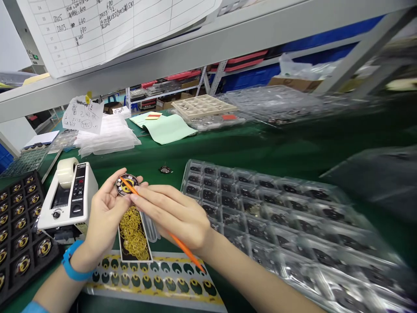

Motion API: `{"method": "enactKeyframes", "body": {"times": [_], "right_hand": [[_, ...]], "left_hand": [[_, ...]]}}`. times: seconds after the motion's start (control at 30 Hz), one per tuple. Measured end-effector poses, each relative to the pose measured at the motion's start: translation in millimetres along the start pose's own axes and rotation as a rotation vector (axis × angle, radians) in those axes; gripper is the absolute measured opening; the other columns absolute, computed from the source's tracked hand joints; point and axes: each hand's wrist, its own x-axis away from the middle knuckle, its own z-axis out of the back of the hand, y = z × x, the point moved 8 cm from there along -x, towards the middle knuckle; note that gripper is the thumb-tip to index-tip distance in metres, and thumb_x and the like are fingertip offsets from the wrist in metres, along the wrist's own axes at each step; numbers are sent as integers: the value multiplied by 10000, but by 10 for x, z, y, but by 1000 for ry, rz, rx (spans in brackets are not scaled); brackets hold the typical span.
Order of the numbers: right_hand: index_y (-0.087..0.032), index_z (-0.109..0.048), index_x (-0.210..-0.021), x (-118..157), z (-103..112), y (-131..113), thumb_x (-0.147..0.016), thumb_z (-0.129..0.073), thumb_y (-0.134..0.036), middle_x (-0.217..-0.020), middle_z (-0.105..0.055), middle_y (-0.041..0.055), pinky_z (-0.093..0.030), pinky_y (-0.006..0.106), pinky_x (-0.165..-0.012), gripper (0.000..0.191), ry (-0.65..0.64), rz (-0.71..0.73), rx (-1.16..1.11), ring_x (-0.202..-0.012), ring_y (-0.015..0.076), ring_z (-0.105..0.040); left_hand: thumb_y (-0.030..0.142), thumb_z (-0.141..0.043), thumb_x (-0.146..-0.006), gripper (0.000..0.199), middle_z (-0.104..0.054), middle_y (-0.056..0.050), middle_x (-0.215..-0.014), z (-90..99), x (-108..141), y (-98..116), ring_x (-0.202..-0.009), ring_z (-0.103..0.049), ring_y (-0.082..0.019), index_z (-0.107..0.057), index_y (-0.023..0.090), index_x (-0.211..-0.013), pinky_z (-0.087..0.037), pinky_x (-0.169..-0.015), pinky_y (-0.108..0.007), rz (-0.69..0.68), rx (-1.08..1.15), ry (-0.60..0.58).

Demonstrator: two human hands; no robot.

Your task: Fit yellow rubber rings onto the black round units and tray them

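My left hand (109, 204) is closed round the edge of a small round part (123, 188), dark with a gold ring and a metal rim. In my right hand (177, 213) is an orange pointed stick (185, 248), its tip laid over the face of the round part. Just below both hands stands a narrow box (150, 257) filled with yellow-gold rings (133, 237). Under that box lies a sheet of yellow die-cut stickers (150, 282), with rows of round cut-outs.
At left are a white tape dispenser (83, 187) and a black foam tray (11, 228) of round parts. A clear compartment tray (234, 217) of dark parts spreads across the right. One loose dark part (165, 169) lies behind my hands. A grey shelf beam (182, 43) crosses above.
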Motion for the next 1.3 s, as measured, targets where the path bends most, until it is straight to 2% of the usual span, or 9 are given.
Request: {"method": "enactKeyframes", "body": {"times": [0.13,0.3,0.4,0.6,0.7,0.87,1.03,1.17,1.3], "right_hand": [[-55,-657,-1028,-11,-24,0,-957,-470,-31,-985,-709,178,-630,369,-788,201,-63,52,45,-917,258,-680],[-190,-677,-1030,-10,174,313,-914,-571,-22,-948,-705,79,-592,301,-731,230,110,-359,-233,-855,183,-674],[-232,-694,-973,71,249,498,-951,-562,-110,-869,-684,23,-559,261,-673,181,222,-605,-380,-759,146,-653],[-192,-670,-732,204,234,711,-1010,-484,-392,-830,-631,57,-522,292,-694,390,310,-818,-512,-798,177,-613],[-183,-586,-644,214,191,731,-1001,-495,-440,-788,-612,54,-512,303,-725,449,270,-845,-547,-793,178,-600],[-183,-540,-724,207,54,599,-1032,-420,-452,-642,-498,5,-438,245,-524,426,110,-855,-579,-575,127,-513],[-156,-596,-822,125,-78,332,-989,-462,-158,-703,-549,10,-411,239,-547,214,-50,-560,-319,-595,112,-505],[-155,-633,-886,176,-145,323,-924,-543,-95,-782,-618,41,-457,244,-565,114,-23,-488,-140,-662,136,-591],[-177,-618,-865,220,-127,349,-930,-531,-112,-804,-655,49,-481,256,-595,126,26,-482,-24,-706,155,-630]], "left_hand": [[179,-739,-794,425,-728,-95,-1061,65,-67,6,-1119,-651,-277,-622,177,-1203,-587,-901,-330,19,-22,2],[112,-715,-768,345,-743,-54,-988,113,-135,-27,-925,-719,-197,-675,186,-1103,-612,-784,-242,22,-32,2],[153,-746,-795,269,-747,-61,-930,116,-141,-36,-822,-733,-179,-686,174,-1057,-610,-707,-202,-1,-84,-8],[179,-736,-810,126,-722,-50,-794,121,-109,41,-707,-725,-183,-694,162,-928,-566,-520,-172,-98,-218,2],[173,-715,-809,87,-710,-44,-752,105,-97,56,-656,-710,-166,-692,169,-893,-538,-480,-162,-115,-268,-11],[185,-699,-788,55,-694,-38,-703,116,-96,51,-617,-701,-179,-698,171,-842,-504,-423,-175,-159,-340,36],[167,-691,-772,90,-697,-4,-712,123,-100,95,-497,-627,-116,-731,189,-850,-492,-418,-170,-222,-423,120],[130,-701,-761,221,-739,-24,-915,40,-67,99,-812,-710,-171,-737,201,-967,-591,-660,-199,-236,-445,105],[90,-679,-767,345,-722,-53,-1081,-13,-14,4,-1023,-685,-213,-680,193,-1096,-598,-790,-237,-211,-429,73]]}}
